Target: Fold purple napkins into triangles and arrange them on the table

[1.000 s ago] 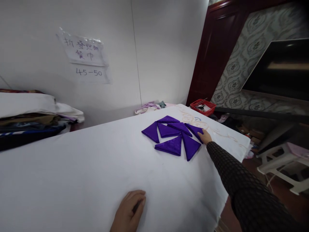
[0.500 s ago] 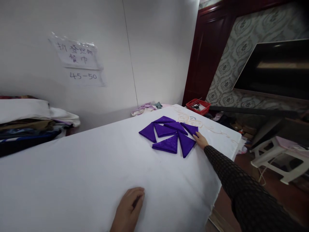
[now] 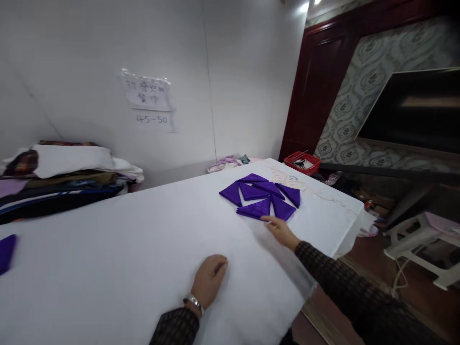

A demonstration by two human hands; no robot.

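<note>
Several purple cloth napkins [image 3: 253, 209], folded into triangles, lie in a cluster on the white tablecloth [image 3: 154, 249]. My right hand [image 3: 281, 231] hovers low at the cluster's near side, fingers stretched out toward the front triangle; whether the fingertips touch it I cannot tell. It holds nothing. Closer to me, my left hand [image 3: 211, 278] rests on the cloth with loosely curled fingers and nothing seen in them. A metal wristband [image 3: 193, 304] circles the left wrist. Another purple piece of cloth [image 3: 5, 254] shows at the far left edge.
A stack of folded fabrics [image 3: 72, 177] stands at the left, by a white wall bearing a handwritten paper sign [image 3: 151, 103]. At the table's far end is a red basket [image 3: 304, 163]. A white plastic stool [image 3: 426, 239] stands right of the table.
My right hand has left the far-right triangle, which now lies turned and apart, and moved left and nearer me. My left hand appears farther up. The view has swung left.
</note>
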